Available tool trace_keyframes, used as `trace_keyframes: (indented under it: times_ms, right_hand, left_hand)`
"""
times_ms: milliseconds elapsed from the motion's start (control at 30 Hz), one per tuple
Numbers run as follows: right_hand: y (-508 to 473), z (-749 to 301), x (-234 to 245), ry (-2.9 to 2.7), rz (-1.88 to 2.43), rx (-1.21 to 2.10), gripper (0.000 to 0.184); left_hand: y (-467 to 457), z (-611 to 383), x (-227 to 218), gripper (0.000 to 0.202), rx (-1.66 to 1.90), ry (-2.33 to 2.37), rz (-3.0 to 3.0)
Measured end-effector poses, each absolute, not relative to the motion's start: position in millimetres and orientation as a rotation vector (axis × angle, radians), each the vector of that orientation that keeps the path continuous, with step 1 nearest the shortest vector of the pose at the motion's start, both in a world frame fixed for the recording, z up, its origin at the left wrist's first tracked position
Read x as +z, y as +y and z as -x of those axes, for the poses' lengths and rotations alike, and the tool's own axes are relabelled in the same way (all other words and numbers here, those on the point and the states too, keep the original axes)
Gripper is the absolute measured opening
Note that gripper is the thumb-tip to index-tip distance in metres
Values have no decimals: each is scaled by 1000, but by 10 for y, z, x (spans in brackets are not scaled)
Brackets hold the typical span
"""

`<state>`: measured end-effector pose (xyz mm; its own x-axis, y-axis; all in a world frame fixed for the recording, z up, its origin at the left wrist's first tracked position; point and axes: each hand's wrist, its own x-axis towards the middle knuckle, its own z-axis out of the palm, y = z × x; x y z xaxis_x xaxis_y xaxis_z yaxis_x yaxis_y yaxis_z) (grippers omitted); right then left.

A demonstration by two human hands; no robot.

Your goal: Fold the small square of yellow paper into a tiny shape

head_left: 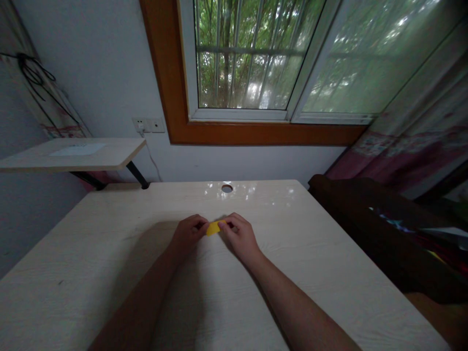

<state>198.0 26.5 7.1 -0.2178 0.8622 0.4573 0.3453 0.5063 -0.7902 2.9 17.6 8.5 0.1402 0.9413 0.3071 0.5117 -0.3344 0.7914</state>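
Observation:
A small yellow piece of paper (213, 228) is held between my two hands over the pale wooden desk (292, 273). My left hand (188, 235) pinches its left end with thumb and fingers. On the other side, my right hand (239, 236) grips the right end, the thumb lying on top of the yellow surface. The paper looks like a narrow strip, tilted slightly up to the right; the fingers cover both its ends. Whether it touches the desk I cannot tell.
A round cable hole (227, 188) lies near the desk's back edge. At the left, a raised shelf (127, 148) on black supports bears a white sheet (78, 149). Beyond the right edge stands dark furniture (351, 209) with items on it. A window (252, 58) is behind.

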Motion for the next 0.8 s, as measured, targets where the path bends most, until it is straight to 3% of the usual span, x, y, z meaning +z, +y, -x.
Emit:
trace_keyframes:
  times_ms: [400, 800]
  right_hand:
    - [307, -2049, 63, -1596, 1056, 750, 20]
    - [230, -1976, 107, -1867, 929, 672, 11]
  left_hand:
    - [257, 50, 69, 23, 1309, 1402, -1627]
    - [163, -22, 54, 20, 1066, 1296, -2027]
